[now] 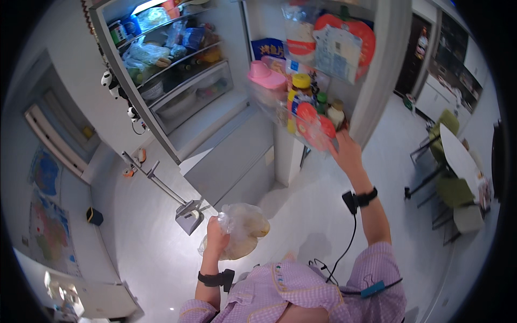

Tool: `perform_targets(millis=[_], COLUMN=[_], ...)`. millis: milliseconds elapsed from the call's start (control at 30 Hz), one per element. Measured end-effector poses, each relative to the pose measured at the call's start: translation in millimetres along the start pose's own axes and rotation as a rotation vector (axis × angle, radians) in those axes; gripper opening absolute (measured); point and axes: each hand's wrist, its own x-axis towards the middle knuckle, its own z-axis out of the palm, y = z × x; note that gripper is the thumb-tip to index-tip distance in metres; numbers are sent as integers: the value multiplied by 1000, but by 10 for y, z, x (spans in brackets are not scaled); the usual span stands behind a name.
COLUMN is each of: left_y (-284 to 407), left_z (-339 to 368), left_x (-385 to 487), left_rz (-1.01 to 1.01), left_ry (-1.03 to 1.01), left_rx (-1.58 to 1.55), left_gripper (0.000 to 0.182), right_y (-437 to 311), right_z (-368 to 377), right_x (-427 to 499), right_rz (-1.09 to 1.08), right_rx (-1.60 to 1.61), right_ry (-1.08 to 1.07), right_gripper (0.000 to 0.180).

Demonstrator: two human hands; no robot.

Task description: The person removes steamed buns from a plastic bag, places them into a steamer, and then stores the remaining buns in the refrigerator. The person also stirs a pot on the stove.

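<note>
My left hand (218, 235) grips the gathered neck of a clear plastic bag (242, 232). Pale, rounded pieces of food show through the film; their exact kind cannot be told. My right hand (348, 151) is at the right end of the lower door bin (278, 109) of the open refrigerator, thumb on the front and fingers at the rim, partly hidden. Just left of it is a red, tomato-shaped package (313, 121). The bin also holds a yellow-capped bottle (301, 87), a small white bottle (336, 114) and a pink plastic container (266, 76).
Bagged food (147, 52) and jars fill the refrigerator shelves, above a clear drawer (194, 95). A lower grey drawer front (238, 161) juts towards me. On the floor to the left stands a long-handled dustpan (190, 216). Green chairs (454, 189) and a white table (456, 151) are at right.
</note>
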Motion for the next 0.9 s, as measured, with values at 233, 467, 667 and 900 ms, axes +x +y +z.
perform_targets(millis=[233, 467, 667, 900], left_y=[84, -197, -343, -322], left_z=[310, 416, 107, -566], left_x=[678, 1826, 2984, 3823], left_rz=[-267, -317, -521, -428], left_ry=[155, 346, 532, 609], left_rx=[-346, -421, -864, -1240], left_gripper=[10, 15, 36, 47], right_y=[155, -756, -1792, -2137], right_z=[421, 1407, 2306, 2842], right_x=[-600, -799, -73, 1238], right_rz=[-118, -208, 133, 251], right_rx=[313, 746, 1553, 1623], right_ry=[266, -1010, -896, -429], right_gripper=[30, 63, 76, 76])
